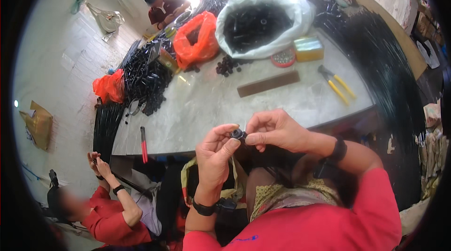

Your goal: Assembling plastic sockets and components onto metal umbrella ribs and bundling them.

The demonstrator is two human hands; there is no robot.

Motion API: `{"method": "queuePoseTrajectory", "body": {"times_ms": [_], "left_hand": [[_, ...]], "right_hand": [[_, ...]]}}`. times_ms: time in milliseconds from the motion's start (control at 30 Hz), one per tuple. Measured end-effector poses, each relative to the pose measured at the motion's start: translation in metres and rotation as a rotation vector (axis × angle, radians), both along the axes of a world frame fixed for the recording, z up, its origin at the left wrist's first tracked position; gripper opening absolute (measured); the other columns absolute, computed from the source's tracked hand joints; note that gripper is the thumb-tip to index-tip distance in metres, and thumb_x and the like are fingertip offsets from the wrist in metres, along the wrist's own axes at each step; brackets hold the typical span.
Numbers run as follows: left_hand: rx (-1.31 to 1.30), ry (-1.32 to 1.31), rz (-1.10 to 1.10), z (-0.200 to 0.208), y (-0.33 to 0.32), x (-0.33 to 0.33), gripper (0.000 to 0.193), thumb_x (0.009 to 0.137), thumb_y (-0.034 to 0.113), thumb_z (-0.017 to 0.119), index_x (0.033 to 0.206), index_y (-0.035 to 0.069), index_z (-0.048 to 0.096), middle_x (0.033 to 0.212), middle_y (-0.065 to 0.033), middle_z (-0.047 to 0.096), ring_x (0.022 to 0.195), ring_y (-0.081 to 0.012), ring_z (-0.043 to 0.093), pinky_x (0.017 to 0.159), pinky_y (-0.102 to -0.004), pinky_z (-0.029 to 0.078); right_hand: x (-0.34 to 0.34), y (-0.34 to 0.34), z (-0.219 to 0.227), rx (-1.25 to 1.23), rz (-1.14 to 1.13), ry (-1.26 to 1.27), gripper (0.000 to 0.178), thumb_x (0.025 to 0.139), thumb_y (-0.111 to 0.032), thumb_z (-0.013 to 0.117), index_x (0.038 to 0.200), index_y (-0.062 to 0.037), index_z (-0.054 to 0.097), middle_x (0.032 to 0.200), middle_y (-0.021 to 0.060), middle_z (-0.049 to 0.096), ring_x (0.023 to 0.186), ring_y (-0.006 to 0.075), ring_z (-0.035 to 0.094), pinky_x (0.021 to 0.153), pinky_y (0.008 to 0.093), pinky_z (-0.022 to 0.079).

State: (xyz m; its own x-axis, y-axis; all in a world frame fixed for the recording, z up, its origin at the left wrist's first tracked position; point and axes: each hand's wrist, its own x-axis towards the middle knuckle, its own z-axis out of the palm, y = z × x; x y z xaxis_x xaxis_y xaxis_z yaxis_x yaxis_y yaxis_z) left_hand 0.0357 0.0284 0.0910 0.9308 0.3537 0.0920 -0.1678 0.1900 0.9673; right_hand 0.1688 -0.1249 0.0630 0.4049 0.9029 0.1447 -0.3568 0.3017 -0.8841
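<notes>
Between the thumb and fingers of my left hand [212, 154] is a small black round plastic part [237, 133] with a ringed top, held just beyond the table's near edge. The thumb and forefinger of my right hand [277, 131] are pinched together against the part's right side. A thin pale line shows by those fingertips, but what lies inside the pinch is hidden. Past my hands, on the grey table [206, 105], rests a flat brown bar [268, 83]. Yellow-handled pliers [338, 84] lie to its right.
Farther back stand a white sack [300, 14] of black parts and a red bag [199, 46]. Black parts [148, 82] heap at left; long black strips [385, 63] bundle at right. Red-handled pliers [144, 145] lie at the near edge. Co-workers sit left [117, 218] and far [167, 9].
</notes>
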Motion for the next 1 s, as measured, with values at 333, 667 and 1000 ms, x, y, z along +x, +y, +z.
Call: {"method": "queuePoseTrajectory", "body": {"times_ms": [333, 667, 1000], "left_hand": [[0.084, -0.009, 0.003, -0.001, -0.004, -0.008, 0.025, 0.086, 0.002, 0.072, 0.109, -0.006, 0.066, 0.099, -0.0075, 0.068, 0.089, -0.0138, 0.064, 0.082, -0.0258, 0.05], [0.048, -0.045, -0.06, -0.005, -0.001, -0.005, 0.022, 0.086, -0.004, 0.069, 0.109, -0.005, 0.068, 0.103, -0.0071, 0.065, 0.093, -0.0125, 0.06, 0.08, -0.0231, 0.046], [0.006, -0.029, -0.048, -0.009, -0.003, -0.005, 0.027, 0.091, 0.0, 0.066, 0.116, -0.006, 0.063, 0.108, -0.0087, 0.066, 0.099, -0.0147, 0.06, 0.09, -0.0275, 0.047]], "right_hand": [[-0.009, -0.011, -0.001, 0.008, 0.014, -0.006, 0.016, 0.091, -0.013, 0.071, 0.099, -0.0012, 0.065, 0.082, 0.0005, 0.064, 0.069, 0.0049, 0.06, 0.061, 0.0189, 0.051], [-0.02, -0.01, 0.002, -0.011, -0.1, -0.037, 0.013, 0.091, -0.01, 0.071, 0.093, -0.0009, 0.061, 0.081, 0.0008, 0.063, 0.067, 0.004, 0.059, 0.058, 0.0181, 0.05], [-0.015, -0.003, -0.007, 0.019, -0.116, -0.02, 0.018, 0.088, -0.015, 0.075, 0.091, -0.0032, 0.062, 0.08, -0.0014, 0.062, 0.066, 0.0026, 0.056, 0.055, 0.0172, 0.045]]}}
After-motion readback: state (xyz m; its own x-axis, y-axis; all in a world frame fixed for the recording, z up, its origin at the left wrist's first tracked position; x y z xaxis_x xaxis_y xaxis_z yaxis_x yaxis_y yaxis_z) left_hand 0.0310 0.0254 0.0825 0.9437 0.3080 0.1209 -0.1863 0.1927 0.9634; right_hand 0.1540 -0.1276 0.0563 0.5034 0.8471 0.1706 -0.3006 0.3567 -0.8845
